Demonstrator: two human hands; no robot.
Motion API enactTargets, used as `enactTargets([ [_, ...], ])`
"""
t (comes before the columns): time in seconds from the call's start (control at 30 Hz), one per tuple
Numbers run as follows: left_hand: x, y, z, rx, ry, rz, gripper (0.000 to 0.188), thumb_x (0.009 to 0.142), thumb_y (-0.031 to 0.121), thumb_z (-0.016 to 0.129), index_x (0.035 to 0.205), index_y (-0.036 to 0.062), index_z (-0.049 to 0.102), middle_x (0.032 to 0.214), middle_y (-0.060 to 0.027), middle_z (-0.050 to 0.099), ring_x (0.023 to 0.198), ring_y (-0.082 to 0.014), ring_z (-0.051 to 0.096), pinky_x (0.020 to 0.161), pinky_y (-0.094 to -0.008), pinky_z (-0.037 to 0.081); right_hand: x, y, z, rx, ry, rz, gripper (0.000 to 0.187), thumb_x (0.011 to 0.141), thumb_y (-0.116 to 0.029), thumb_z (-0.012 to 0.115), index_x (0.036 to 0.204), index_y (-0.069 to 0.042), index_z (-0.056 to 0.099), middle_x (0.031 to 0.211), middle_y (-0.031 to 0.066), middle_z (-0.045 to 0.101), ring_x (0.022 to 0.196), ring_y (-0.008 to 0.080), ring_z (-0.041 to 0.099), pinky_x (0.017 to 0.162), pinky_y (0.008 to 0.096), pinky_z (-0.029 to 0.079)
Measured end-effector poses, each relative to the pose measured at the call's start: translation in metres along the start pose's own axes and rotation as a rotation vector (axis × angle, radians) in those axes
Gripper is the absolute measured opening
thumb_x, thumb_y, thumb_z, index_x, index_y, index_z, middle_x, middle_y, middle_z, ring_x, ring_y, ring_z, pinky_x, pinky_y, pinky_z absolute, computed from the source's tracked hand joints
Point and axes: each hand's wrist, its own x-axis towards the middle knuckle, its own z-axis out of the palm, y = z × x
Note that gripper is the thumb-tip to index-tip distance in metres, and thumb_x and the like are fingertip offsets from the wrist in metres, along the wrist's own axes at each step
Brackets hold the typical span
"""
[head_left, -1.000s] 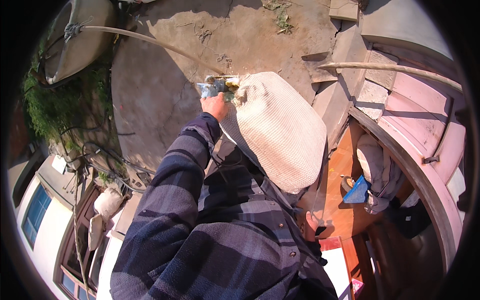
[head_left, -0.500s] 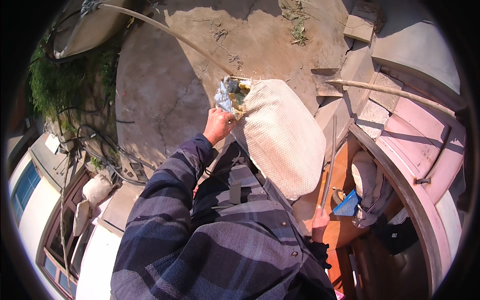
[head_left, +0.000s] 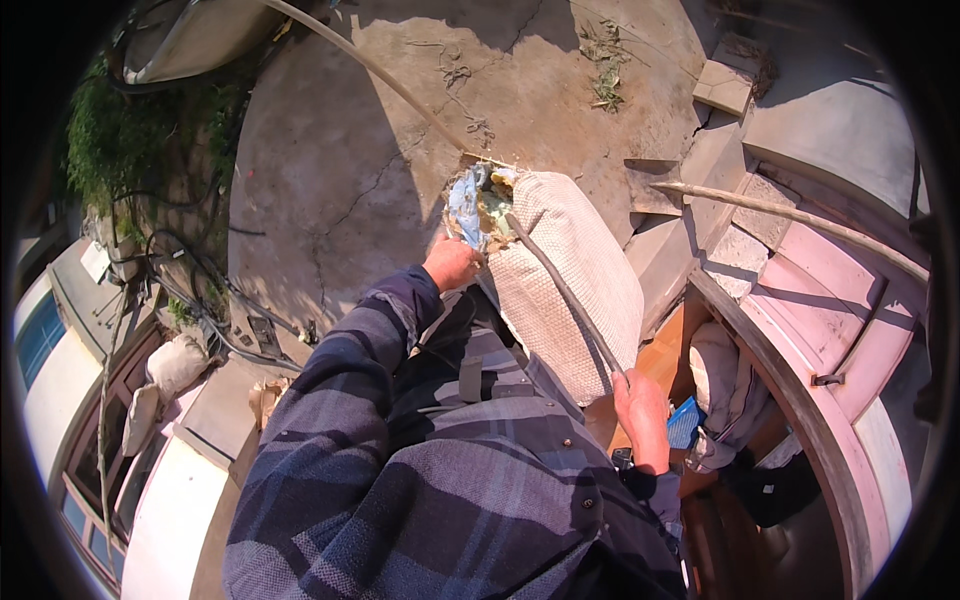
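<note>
A pale woven sack point(head_left: 575, 285) leans in front of me, its open mouth facing up and away to the left. Crumpled light-blue and yellowish scraps point(head_left: 465, 200) fill the mouth. My left hand point(head_left: 453, 263) is closed on the near edge of that mouth; its fingertips are partly hidden by the sack. To the right, my right hand point(head_left: 638, 410) is wrapped round a thin dark stick point(head_left: 570, 295). The stick slants across the sack, and its far end, with a short side prong, lies at the mouth beside the scraps.
A long pale pole point(head_left: 375, 70) runs from the upper left to the sack's mouth. At right, a hoe point(head_left: 790, 210) with a wooden handle rests near stone blocks and a pink door point(head_left: 820, 290). Black hoses point(head_left: 200, 290) lie at left. A doorway holds bags and a blue packet point(head_left: 686, 422).
My right hand has risen and come forward from beside the doorway. The stick has swung left over the sack, its far end now at the mouth. My left hand keeps hold of the rim.
</note>
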Motion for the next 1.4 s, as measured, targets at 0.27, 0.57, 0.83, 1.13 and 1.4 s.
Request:
enactTargets([
  [0.27,0.005,-0.002,-0.005,-0.028,-0.219,-0.031,0.034,0.077,0.027,0.060,0.110,0.0261,0.069,0.089,-0.0114,0.069,0.089,-0.0305,0.065,0.079,-0.0461,0.039,-0.030,0.016,0.035,0.123,-0.011,0.105,0.035,0.094,-0.031,0.051,0.080,0.001,0.059,0.078,0.0290,0.060,0.079,0.0495,0.056,0.065,0.0549,0.043],
  [0.57,0.016,-0.017,-0.006,-0.028,-0.386,-0.016,0.036,0.076,0.034,0.063,0.111,0.0269,0.069,0.098,-0.0100,0.069,0.093,-0.0300,0.065,0.076,-0.0486,0.040,-0.032,0.051,0.075,0.516,-0.153,0.256,0.036,0.093,-0.033,0.052,0.083,0.000,0.064,0.066,0.0211,0.057,0.065,0.0334,0.060,0.062,0.0419,0.044],
  [0.83,0.036,-0.002,-0.020,-0.011,-0.199,-0.116,0.022,0.073,0.038,0.066,0.083,0.0201,0.075,0.083,-0.0061,0.071,0.083,-0.0292,0.066,0.076,-0.0478,0.043,-0.053,0.046,0.088,0.577,-0.072,0.187,0.035,0.091,-0.030,0.055,0.078,0.003,0.058,0.063,0.0151,0.053,0.059,0.0222,0.051,0.059,0.0381,0.042],
  [1.13,0.059,0.051,-0.027,0.128,0.288,-0.188,0.032,0.074,0.040,0.069,0.088,0.0108,0.069,0.083,-0.0130,0.068,0.090,-0.0339,0.061,0.082,-0.0475,0.040,-0.091,0.110,0.154,0.817,0.112,0.357,0.032,0.083,-0.020,0.069,0.070,0.003,0.052,0.056,0.0085,0.044,0.058,0.0104,0.039,0.053,0.0340,0.038],
  [1.4,0.065,0.110,0.006,0.301,-0.006,-0.010,0.032,0.079,0.037,0.061,0.087,0.0071,0.069,0.084,-0.0160,0.069,0.091,-0.0364,0.062,0.082,-0.0519,0.042,-0.108,0.183,0.242,0.884,0.215,0.500,0.040,0.083,-0.032,0.067,0.073,0.005,0.056,0.062,0.0188,0.055,0.059,0.0175,0.050,0.058,0.0394,0.042],
])
